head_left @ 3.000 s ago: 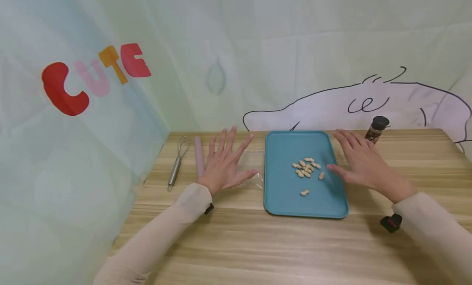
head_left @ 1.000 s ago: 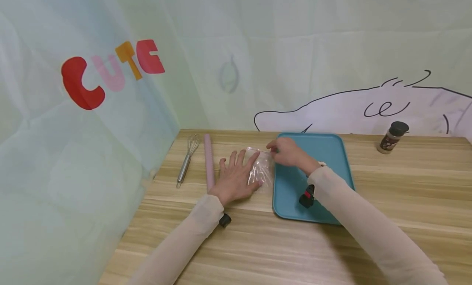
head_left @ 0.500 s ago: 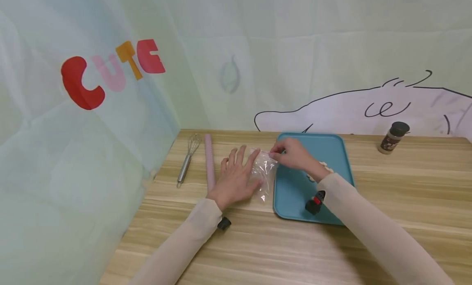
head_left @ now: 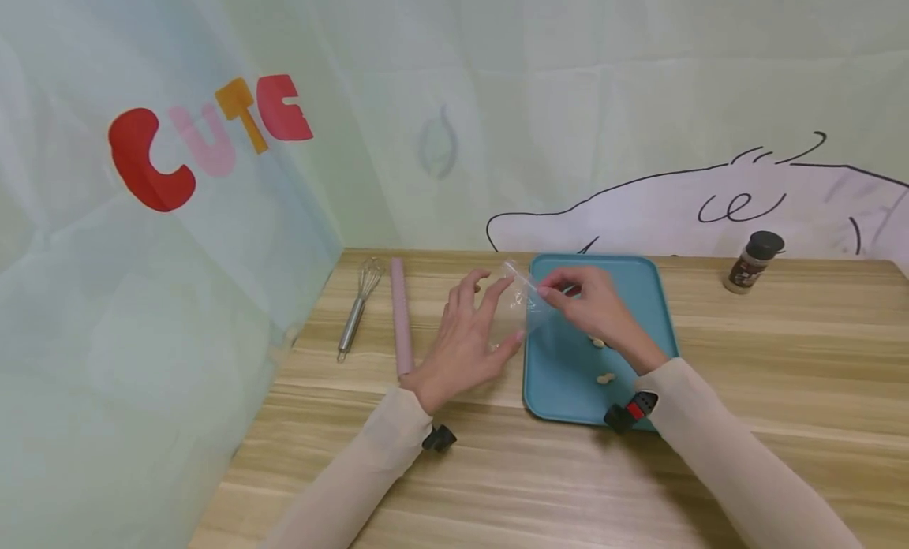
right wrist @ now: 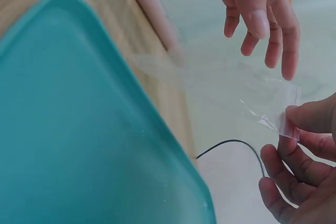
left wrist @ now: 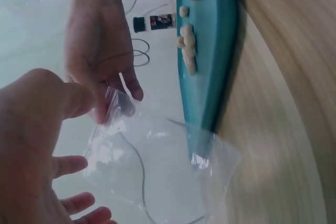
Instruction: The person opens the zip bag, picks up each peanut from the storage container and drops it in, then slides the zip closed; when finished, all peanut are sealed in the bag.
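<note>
A clear plastic zip bag (head_left: 518, 300) hangs raised between the hands, partly over the left edge of the blue tray (head_left: 568, 399). My right hand (head_left: 600, 308) pinches the top corner of the bag between thumb and forefinger, clearly seen in the right wrist view. Beside the bag, my left hand (head_left: 465, 340) has its fingers spread and bent a little, holding nothing; in the right wrist view its fingertips are apart from the bag. Several unshelled peanuts (left wrist: 188, 48) lie on the tray, most of them hidden by the right arm in the head view.
A whisk (head_left: 353, 320) and a pink rod (head_left: 401, 316) lie at the left of the wooden table (head_left: 497, 478). To the right of the tray, a black-capped seasoning bottle (head_left: 749, 269) stands near the back. A printed cloth hangs behind the table.
Both hands were spread apart and the bag lay flat by the tray. My right hand has crossed left, taken the bag's corner and lifted it; my left hand has risen off it.
</note>
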The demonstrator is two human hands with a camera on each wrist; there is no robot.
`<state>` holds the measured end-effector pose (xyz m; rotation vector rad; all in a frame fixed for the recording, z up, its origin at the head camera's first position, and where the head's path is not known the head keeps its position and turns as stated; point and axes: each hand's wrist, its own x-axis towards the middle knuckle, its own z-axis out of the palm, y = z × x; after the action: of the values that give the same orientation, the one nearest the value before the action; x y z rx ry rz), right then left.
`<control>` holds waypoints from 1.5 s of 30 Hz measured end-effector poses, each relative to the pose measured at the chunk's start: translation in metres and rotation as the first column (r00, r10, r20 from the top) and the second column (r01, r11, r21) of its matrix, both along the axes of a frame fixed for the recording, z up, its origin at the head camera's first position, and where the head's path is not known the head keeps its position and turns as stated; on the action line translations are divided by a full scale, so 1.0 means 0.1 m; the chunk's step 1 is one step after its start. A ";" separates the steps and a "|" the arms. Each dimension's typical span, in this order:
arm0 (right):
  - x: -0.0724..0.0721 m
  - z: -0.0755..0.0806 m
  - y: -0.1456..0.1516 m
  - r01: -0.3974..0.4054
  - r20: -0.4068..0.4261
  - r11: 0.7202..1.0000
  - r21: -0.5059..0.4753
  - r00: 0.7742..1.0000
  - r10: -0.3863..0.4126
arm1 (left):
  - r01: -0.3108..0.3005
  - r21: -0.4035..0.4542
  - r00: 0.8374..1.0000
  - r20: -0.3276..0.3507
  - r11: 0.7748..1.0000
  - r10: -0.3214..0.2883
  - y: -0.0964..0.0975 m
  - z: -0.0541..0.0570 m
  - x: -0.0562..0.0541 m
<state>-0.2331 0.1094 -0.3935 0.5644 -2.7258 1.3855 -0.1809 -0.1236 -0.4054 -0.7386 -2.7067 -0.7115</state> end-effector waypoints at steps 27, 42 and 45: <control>0.20 0.30 0.16 0.080 0.026 0.992 -0.101 0.997 -0.078 | 0.025 0.277 0.992 0.109 0.960 -0.057 0.38 0.38 -0.06; 0.22 0.31 0.16 0.080 -0.003 0.989 -0.121 0.997 -0.081 | -0.049 0.340 0.981 0.193 0.939 -0.019 0.51 0.54 -0.15; 0.23 0.32 0.16 0.084 0.009 0.989 -0.119 0.996 -0.083 | -0.083 0.347 0.972 0.233 0.934 0.000 0.53 0.56 -0.16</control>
<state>-0.2101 0.1255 -0.3618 0.4350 -2.6142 1.5179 -0.1968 -0.0703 -0.3498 -0.5355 -2.6635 -1.3046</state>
